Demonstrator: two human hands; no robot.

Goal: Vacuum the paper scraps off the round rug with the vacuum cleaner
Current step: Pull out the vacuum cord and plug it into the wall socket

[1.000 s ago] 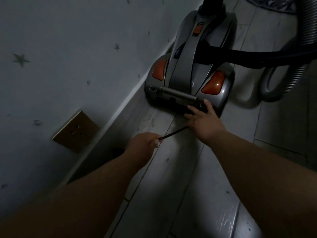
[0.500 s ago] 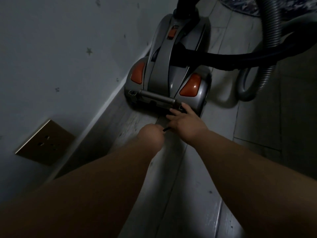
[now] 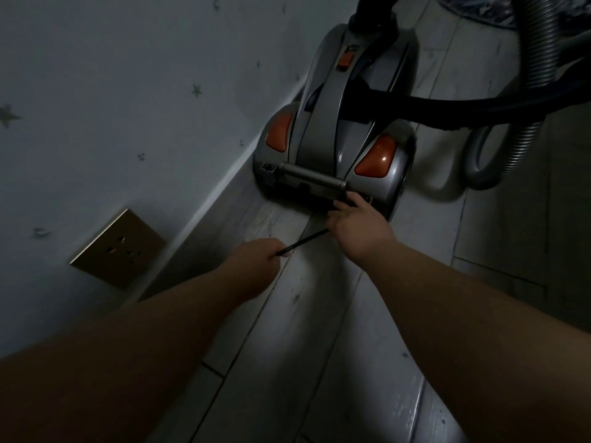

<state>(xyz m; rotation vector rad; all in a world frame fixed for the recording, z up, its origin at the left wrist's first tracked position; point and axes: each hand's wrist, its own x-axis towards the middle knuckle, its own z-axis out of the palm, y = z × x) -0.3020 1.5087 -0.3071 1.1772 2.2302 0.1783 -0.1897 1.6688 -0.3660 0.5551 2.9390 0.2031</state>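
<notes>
Head view, dim light: a pale wall (image 3: pixel 128 91) dotted with small grey stars fills the space left of both sets of fingers; a floor of pale grey planks (image 3: pixel 319 330) lies beneath them. Just beyond the right fingers stands the grey canister vacuum cleaner with two orange panels (image 3: pixel 323 129), its side close along the skirting, its rear facing the person. A ribbed grey hose (image 3: pixel 531 75) loops down to the floor well to the right of the fingers, and a black tube (image 3: pixel 447 111) crosses from it to the top of the canister. Far past the fingers, at the top edge, shows a slice of the dark patterned round rug (image 3: pixel 479 8), well apart from both hands. A brass-coloured square socket plate (image 3: pixel 118 249) sits low on the wall, left of the left fingers. The right hand (image 3: pixel 361 228) reaches to the vacuum's rear, fingertips touching the housing just under the grey handle bar (image 3: pixel 313 175); I cannot tell whether those fingers grip anything. The left hand (image 3: pixel 256 266) is curled into a fist, its fingers pinching a thin black cord (image 3: pixel 302 241); the cord runs taut from the left fingers up to the right palm, where it passes out of sight.
</notes>
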